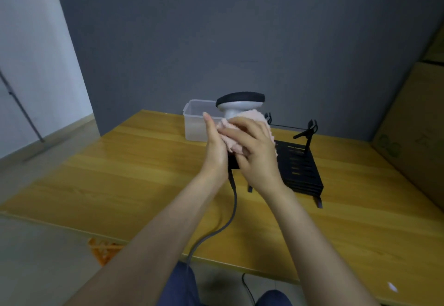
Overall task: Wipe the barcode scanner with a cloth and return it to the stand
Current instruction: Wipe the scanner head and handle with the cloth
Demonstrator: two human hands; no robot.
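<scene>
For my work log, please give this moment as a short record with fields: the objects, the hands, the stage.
scanner: barcode scanner held up above the wooden table, head on top
cloth: pink cloth around its handle
left hand: left hand beside the handle, fingers straight
right hand: right hand pressing the cloth
stand: black stand, holding nothing
behind: clear plastic box
stage: wiping, not returned

scanner handle (233, 161) hidden by cloth (236, 135) and hands, stand (300, 166) partly covered

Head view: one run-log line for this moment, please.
phase: wiping | left hand: holds scanner handle | right hand: presses pink cloth on scanner | stand: empty, on table
</scene>
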